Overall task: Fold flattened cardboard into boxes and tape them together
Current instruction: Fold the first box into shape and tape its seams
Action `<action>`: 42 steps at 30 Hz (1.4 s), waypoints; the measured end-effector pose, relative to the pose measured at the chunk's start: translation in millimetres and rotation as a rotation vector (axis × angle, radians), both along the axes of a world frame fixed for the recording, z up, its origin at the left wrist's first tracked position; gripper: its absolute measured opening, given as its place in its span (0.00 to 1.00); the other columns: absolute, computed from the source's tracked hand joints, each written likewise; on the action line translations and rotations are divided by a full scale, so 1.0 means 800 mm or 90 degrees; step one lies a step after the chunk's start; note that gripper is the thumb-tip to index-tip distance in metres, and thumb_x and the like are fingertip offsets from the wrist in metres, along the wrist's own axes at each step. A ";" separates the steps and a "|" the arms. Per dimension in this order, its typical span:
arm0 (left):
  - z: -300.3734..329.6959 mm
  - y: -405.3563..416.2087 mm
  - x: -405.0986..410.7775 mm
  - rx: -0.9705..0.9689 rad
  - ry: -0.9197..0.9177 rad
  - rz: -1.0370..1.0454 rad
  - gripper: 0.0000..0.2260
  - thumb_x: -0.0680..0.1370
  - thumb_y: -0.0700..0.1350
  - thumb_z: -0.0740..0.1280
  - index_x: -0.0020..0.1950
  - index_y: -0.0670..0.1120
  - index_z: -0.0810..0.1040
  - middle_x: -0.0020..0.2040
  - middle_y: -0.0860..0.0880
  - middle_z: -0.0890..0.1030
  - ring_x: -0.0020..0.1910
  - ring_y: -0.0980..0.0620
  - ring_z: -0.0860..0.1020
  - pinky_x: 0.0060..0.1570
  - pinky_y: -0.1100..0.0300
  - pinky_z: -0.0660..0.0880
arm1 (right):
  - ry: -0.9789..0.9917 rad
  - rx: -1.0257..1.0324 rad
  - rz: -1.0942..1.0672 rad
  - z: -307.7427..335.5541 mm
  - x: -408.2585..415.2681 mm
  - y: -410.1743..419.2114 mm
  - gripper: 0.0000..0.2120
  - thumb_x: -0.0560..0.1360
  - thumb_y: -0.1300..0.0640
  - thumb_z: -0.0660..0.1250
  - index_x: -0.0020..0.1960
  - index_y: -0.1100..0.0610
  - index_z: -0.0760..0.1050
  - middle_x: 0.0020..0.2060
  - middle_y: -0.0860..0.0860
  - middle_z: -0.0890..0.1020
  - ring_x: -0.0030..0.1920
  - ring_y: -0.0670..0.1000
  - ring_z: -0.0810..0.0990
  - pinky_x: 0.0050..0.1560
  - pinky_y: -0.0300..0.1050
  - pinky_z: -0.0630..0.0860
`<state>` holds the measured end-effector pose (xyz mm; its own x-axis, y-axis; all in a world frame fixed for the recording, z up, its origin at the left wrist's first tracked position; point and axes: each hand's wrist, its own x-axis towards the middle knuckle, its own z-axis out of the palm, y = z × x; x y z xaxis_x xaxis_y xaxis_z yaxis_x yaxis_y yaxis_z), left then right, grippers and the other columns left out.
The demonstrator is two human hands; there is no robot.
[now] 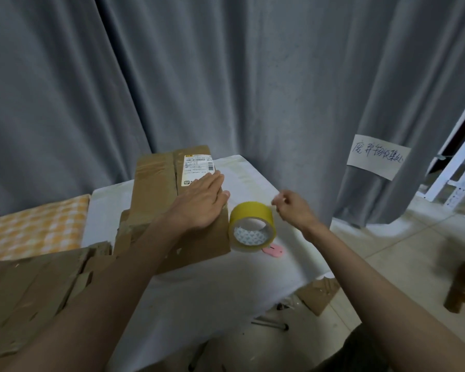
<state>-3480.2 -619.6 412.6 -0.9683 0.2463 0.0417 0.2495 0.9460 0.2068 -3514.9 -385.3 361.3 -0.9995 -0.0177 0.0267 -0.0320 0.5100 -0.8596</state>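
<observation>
Left hand (203,202) lies flat, fingers straight; right hand (293,208) hovers, fingers loosely curled

One head-worn camera looks forward and down, close over the table (253,264).

A cardboard box (172,205) lies on the tabletop (253,183), with the left hand (202,202) flat on top of it. Just right of the box stands a roll of tape (251,226), and a small cutter (273,251) lies in front of the roll. The right hand (293,208) hovers just right of the tape. More cardboard (32,291) is stacked to the left, nearer me. A curtain (226,76) hangs behind, a paper note (377,157) on it to the right.
</observation>
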 end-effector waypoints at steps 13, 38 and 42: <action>0.056 0.038 -0.082 0.062 -0.169 -0.201 0.16 0.74 0.42 0.69 0.58 0.56 0.82 0.55 0.57 0.77 0.53 0.59 0.77 0.53 0.64 0.73 | -0.019 0.114 0.008 -0.092 0.057 0.013 0.13 0.72 0.51 0.76 0.44 0.56 0.73 0.37 0.49 0.77 0.36 0.47 0.71 0.36 0.40 0.66; 0.038 0.056 -0.096 0.126 -0.278 -0.197 0.06 0.79 0.41 0.70 0.52 0.43 0.85 0.43 0.51 0.85 0.41 0.52 0.79 0.50 0.55 0.76 | 0.185 0.026 -0.046 0.032 0.078 -0.051 0.11 0.76 0.53 0.72 0.52 0.59 0.85 0.44 0.56 0.86 0.46 0.55 0.81 0.46 0.46 0.77; 0.036 0.056 -0.098 0.123 -0.270 -0.200 0.05 0.79 0.41 0.69 0.50 0.44 0.85 0.49 0.46 0.86 0.46 0.48 0.80 0.56 0.49 0.77 | 0.162 0.040 -0.038 0.035 0.072 -0.052 0.12 0.76 0.52 0.72 0.51 0.60 0.85 0.40 0.53 0.82 0.42 0.52 0.79 0.35 0.34 0.70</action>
